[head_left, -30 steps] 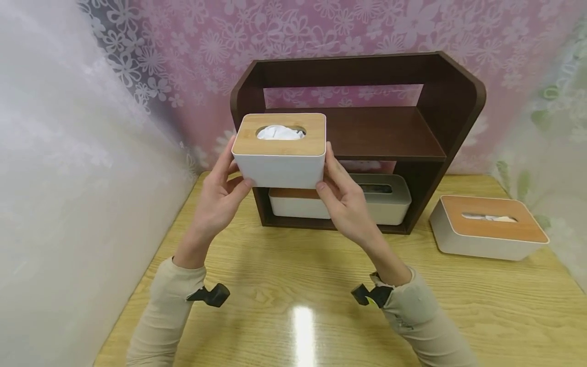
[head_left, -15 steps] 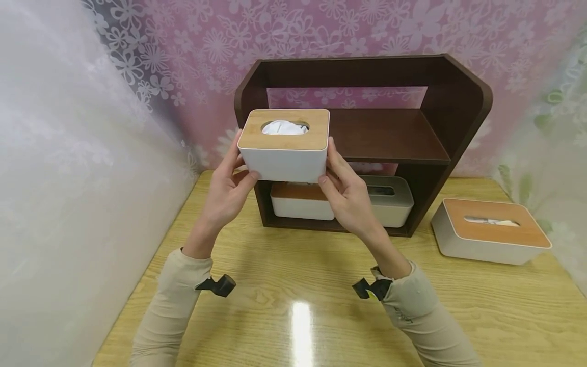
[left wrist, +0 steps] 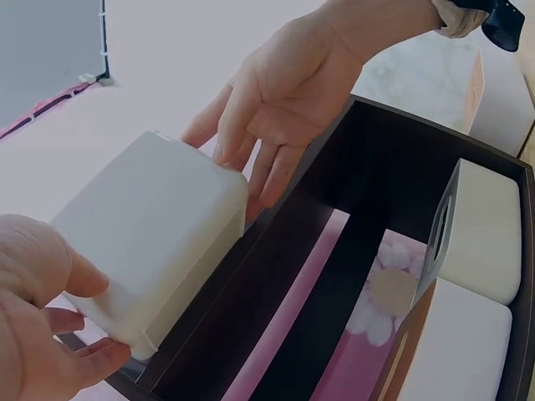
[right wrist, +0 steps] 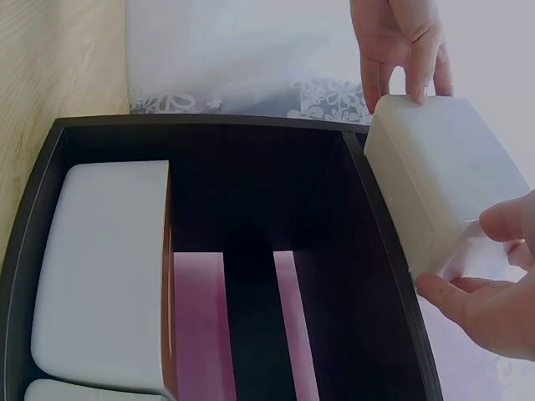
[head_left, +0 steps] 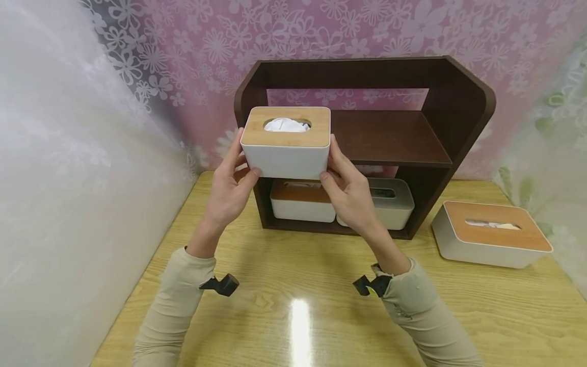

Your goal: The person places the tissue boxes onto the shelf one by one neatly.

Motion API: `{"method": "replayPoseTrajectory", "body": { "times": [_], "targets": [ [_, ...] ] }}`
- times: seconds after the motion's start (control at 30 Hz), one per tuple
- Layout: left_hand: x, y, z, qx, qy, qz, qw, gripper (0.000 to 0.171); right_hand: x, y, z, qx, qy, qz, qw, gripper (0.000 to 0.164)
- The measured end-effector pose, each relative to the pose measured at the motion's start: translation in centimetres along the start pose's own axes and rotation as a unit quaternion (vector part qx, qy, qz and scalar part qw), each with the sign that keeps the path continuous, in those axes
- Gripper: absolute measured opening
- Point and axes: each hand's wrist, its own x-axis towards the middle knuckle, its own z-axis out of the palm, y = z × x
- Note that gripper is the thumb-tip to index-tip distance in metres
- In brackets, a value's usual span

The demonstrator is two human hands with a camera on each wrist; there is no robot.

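Observation:
A white tissue box [head_left: 285, 161] with a light wooden lid is held level at the left of the upper shelf [head_left: 390, 137], right at its front edge. White tissue [head_left: 287, 125] shows in the oval slot. My left hand [head_left: 229, 191] grips the box's left end, thumb on the front face. The right hand [head_left: 349, 193] holds the opposite end in the same way, its thumb at the lower front corner. From the left wrist, the box's white wall [left wrist: 159, 217] appears between both hands. In the right wrist view, its lower edge overlaps the shelf board.
The dark brown shelf unit [head_left: 458, 127] stands on a wooden table [head_left: 266, 306]. Its lower level holds a brown-lidded tissue box [head_left: 302, 208] at left and a grey-lidded one [head_left: 395, 206] at right. Another wooden-lidded tissue box [head_left: 490, 252] sits right of the unit.
Both hands have carried the tissue box slightly up and right, toward the upper shelf. More of the brown-lidded box below shows. The grip looks the same.

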Motion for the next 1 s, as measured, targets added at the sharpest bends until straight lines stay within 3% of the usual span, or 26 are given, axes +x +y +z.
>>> {"method": "replayPoseTrajectory", "body": {
  "times": [0.13, 0.33, 0.77, 1.0],
  "targets": [
    [0.3, -0.1, 0.3, -0.01, 0.028, 0.009, 0.9995, 0.069, 0.4, 0.0, 0.0, -0.023, 0.015, 0.006, 1.0, 0.065],
    [0.5, 0.1, 0.6, -0.028, 0.052, -0.01, 0.9982, 0.057, 0.9, -0.3, -0.2, -0.062, 0.036, 0.021, 0.997, 0.063],
    [1.0, 0.6, 1.2, -0.012, -0.01, -0.033, 0.9993, 0.067, 2.2, -0.2, -0.7, -0.042, 0.073, 0.042, 0.996, 0.061],
    [1.8, 0.3, 1.7, 0.025, -0.018, -0.05, 0.9983, 0.078, 3.5, -0.4, -1.1, -0.016, 0.05, 0.085, 0.995, 0.063]
  ]
}}
